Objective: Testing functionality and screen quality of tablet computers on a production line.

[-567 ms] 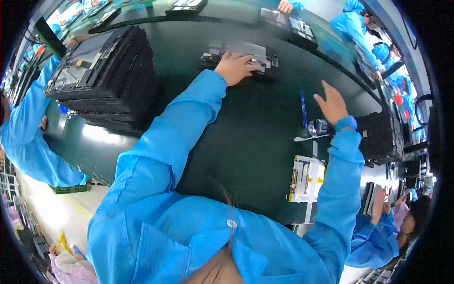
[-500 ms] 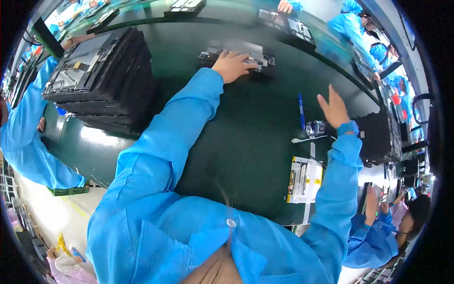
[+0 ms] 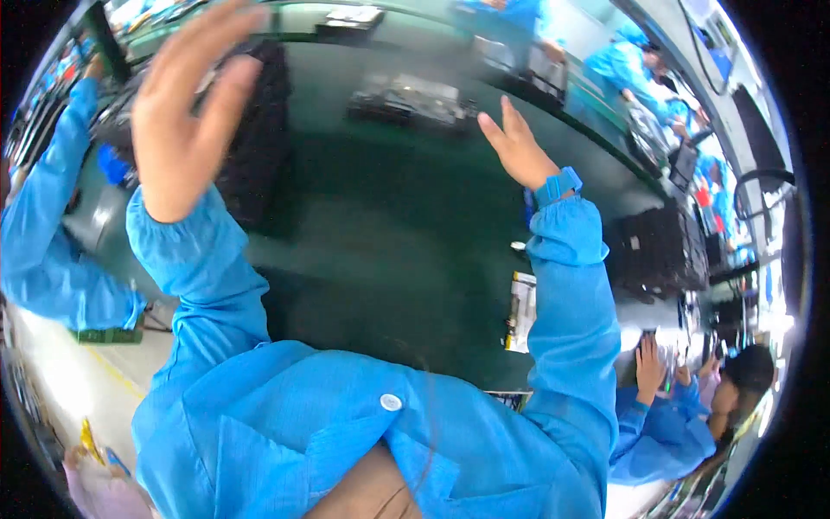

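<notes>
My left hand (image 3: 186, 112) is raised close to the camera, fingers spread and empty, in front of a stack of black trays (image 3: 259, 130) at the left. My right hand (image 3: 516, 147) hovers open above the dark green table (image 3: 389, 233), holding nothing; a blue band sits at its wrist. A dark flat device (image 3: 411, 99) lies on the table at the far side, apart from both hands. Both forearms wear blue sleeves.
A white and yellow card (image 3: 521, 311) lies near the table's right edge. Another stack of black trays (image 3: 657, 246) stands at the right. People in blue coats work at the left (image 3: 52, 259), lower right (image 3: 674, 415) and far side.
My left hand has let go of the dark device and lifted up toward the camera. My right hand has risen too, and the view has shifted.
</notes>
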Demonstrator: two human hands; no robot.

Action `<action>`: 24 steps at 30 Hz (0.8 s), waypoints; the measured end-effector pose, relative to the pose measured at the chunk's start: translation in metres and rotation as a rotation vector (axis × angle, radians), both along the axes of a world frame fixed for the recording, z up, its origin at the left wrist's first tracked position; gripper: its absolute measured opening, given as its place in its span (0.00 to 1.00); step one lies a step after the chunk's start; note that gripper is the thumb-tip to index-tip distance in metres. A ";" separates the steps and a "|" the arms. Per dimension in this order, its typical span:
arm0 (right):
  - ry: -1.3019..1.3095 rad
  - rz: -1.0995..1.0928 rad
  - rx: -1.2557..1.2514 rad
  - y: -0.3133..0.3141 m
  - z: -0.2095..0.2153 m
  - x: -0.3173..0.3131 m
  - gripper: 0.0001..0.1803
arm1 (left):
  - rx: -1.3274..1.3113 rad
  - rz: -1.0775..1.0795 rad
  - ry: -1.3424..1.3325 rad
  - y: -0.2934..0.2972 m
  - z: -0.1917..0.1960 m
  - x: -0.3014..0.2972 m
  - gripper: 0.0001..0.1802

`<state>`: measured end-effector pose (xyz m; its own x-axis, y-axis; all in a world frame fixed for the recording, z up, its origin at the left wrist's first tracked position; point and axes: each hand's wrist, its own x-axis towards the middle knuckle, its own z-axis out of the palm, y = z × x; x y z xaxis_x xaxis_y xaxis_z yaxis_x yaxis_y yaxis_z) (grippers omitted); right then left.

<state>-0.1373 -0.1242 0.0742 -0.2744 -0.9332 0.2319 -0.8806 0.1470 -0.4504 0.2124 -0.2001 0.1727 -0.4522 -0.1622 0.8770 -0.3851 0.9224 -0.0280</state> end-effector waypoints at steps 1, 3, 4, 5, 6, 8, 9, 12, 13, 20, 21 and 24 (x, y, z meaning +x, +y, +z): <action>-0.160 0.115 0.004 -0.014 0.010 0.022 0.50 | 0.034 0.113 0.163 0.003 0.003 0.009 0.15; -0.270 0.215 -0.004 -0.038 0.023 0.061 0.51 | -0.099 0.280 0.268 -0.049 -0.002 0.053 0.14; -0.367 0.286 0.009 -0.053 0.028 0.084 0.51 | -0.145 0.348 0.354 -0.081 -0.013 0.079 0.13; -0.436 0.311 0.005 -0.065 0.035 0.106 0.52 | -0.112 0.464 0.395 -0.105 -0.025 0.098 0.13; -0.533 0.308 -0.027 -0.079 0.034 0.119 0.52 | -0.079 0.561 0.433 -0.129 -0.041 0.110 0.13; -0.708 0.292 -0.050 -0.106 0.034 0.148 0.53 | 0.119 0.687 0.454 -0.137 -0.058 0.125 0.14; -0.976 0.325 -0.009 -0.116 0.034 0.158 0.48 | 0.177 0.718 0.412 -0.137 -0.060 0.129 0.15; -1.186 0.260 -0.028 -0.134 0.033 0.187 0.46 | -0.306 1.052 0.181 -0.162 -0.076 0.149 0.17; -1.183 0.280 -0.019 -0.136 0.036 0.201 0.46 | -0.134 1.045 0.482 -0.193 -0.095 0.170 0.18; -1.080 0.322 -0.053 -0.175 0.010 0.236 0.49 | 0.451 0.760 0.507 -0.154 -0.065 0.147 0.25; -1.138 0.358 -0.054 -0.176 0.008 0.233 0.48 | 0.463 0.763 0.544 -0.158 -0.061 0.148 0.27; -1.266 0.296 -0.170 -0.177 0.005 0.228 0.35 | 0.425 0.579 0.734 -0.158 -0.056 0.150 0.32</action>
<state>0.0910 -0.3013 0.0796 -0.1789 -0.9800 0.0867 0.1748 -0.1183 -0.9775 0.3621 -0.3579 0.1166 0.4186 -0.5467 0.7252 -0.5647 0.4687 0.6793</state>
